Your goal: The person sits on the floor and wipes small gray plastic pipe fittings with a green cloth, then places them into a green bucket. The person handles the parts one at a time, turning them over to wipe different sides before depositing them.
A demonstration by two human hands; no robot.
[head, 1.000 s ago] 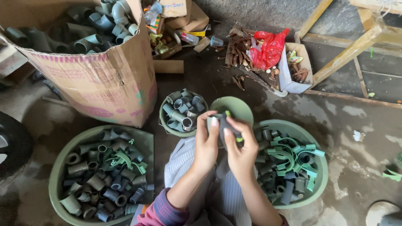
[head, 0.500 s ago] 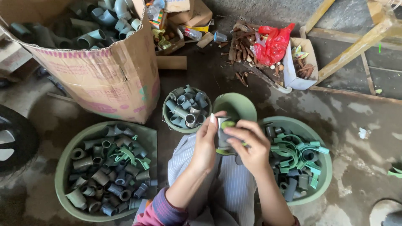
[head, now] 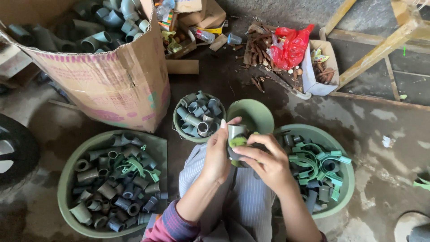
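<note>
My left hand (head: 218, 154) grips a short grey pipe fitting (head: 234, 132) upright over my lap. My right hand (head: 264, 162) presses a green scrubbing pad (head: 238, 142) against the side of that fitting. Both hands hover just in front of a small empty green bowl (head: 256, 113). A small green bowl (head: 179, 131) with several grey fittings stands to the left of it. A large green basin (head: 156, 143) full of grey fittings lies at my left. Another basin (head: 329, 136) with fittings and green clips lies at my right.
A big cardboard box (head: 112, 85) heaped with grey pipe elbows stands at the back left. Behind are small cartons, a red plastic bag (head: 292, 47), sticks and a white box (head: 313, 78). A wooden frame (head: 380, 47) leans at the right, a dark tyre (head: 13, 152) at the far left.
My hands have turned the fitting and lowered it slightly toward my lap. The right hand has slid the green pad down along its side.
</note>
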